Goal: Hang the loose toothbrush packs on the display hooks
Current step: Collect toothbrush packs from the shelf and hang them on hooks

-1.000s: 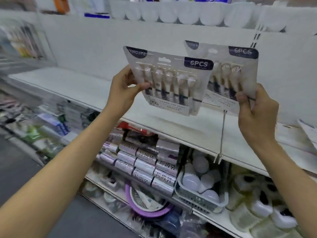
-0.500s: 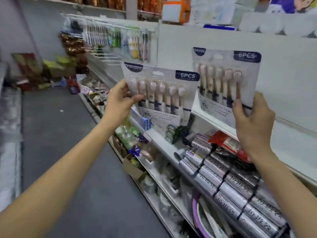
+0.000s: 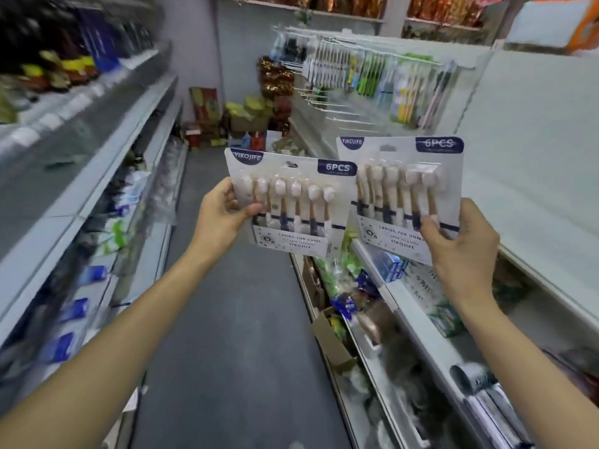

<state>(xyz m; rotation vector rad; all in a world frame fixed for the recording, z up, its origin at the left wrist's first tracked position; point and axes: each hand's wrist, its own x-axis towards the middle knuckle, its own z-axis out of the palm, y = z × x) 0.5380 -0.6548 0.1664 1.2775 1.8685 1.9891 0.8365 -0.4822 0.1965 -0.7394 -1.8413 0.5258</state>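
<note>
Since the earlier frames, the view has swung from the white shelf face to look down the aisle, and both packs now sit lower and closer together, with a far rack of display hooks [image 3: 327, 92] in sight.

Left hand [image 3: 220, 218] pinches the left toothbrush pack [image 3: 288, 202] at its lower left edge, thumb across the front, fingers behind. Right hand [image 3: 460, 251] pinches the right toothbrush pack [image 3: 402, 192] at its lower right corner, thumb on the front. Both packs are held upright in the air, side by side, their inner edges overlapping slightly; neither is on a hook.

Each pack is a flat, glossy white card with a clear moulded blister over a row of brushes with pale heads and dark blue bands. Printed text: "YIKOJIFE" top left, "6PCS" on a dark blue tab top right, "CARING FOR GUMS" and "YIKOJIFE" below. A hang slot is cut at the top centre.

Hanging toothbrushes [image 3: 382, 76] occupy the upper wire hooks.
</note>
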